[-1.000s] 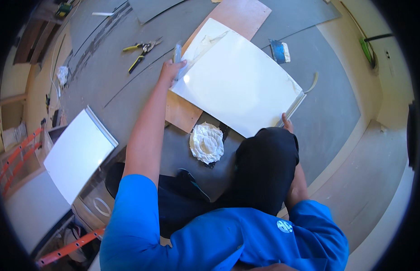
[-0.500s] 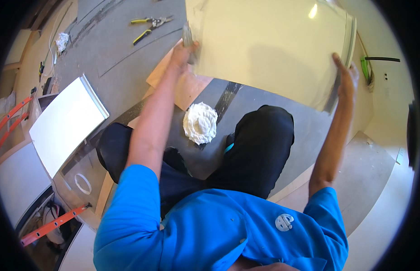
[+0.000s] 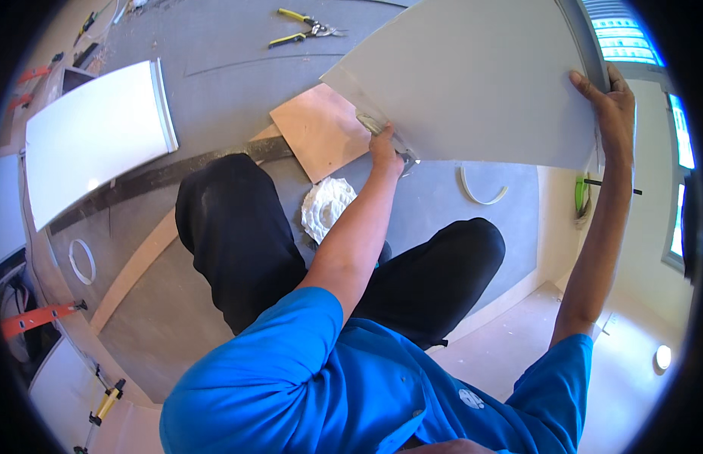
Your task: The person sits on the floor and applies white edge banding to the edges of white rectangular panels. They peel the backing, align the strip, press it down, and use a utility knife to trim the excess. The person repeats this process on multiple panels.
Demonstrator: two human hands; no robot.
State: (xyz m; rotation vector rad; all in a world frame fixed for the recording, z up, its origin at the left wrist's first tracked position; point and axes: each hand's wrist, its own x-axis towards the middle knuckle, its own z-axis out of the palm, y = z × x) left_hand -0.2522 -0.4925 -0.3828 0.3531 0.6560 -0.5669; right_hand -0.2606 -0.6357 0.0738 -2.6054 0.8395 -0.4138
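Note:
My right hand (image 3: 616,106) is closed around the right edge of a large thin, pale grey panel (image 3: 472,83), thumb on its face. A raised strip runs along that edge, and the panel is held tilted up off the floor. Closed in my left hand (image 3: 385,153) is a putty knife (image 3: 405,155), held at the panel's lower left edge; my fingers partly hide it. Below that hand a mound of white paste (image 3: 325,208) sits between my knees, partly covered by my forearm. A light brown board (image 3: 321,129) lies just left of the hand.
Yellow-handled snips (image 3: 306,29) lie on the grey sheet (image 3: 223,53) at the far side. A white curved panel (image 3: 94,140) rests at left. An orange bar (image 3: 37,319) is at lower left. White rings (image 3: 83,261) lie on the floor, and a window (image 3: 622,34) is at upper right.
The panel has been tilted upward and shifted right, its face turning from bright cream to grey. My left hand has moved right and down with the putty knife; my right hand has risen.

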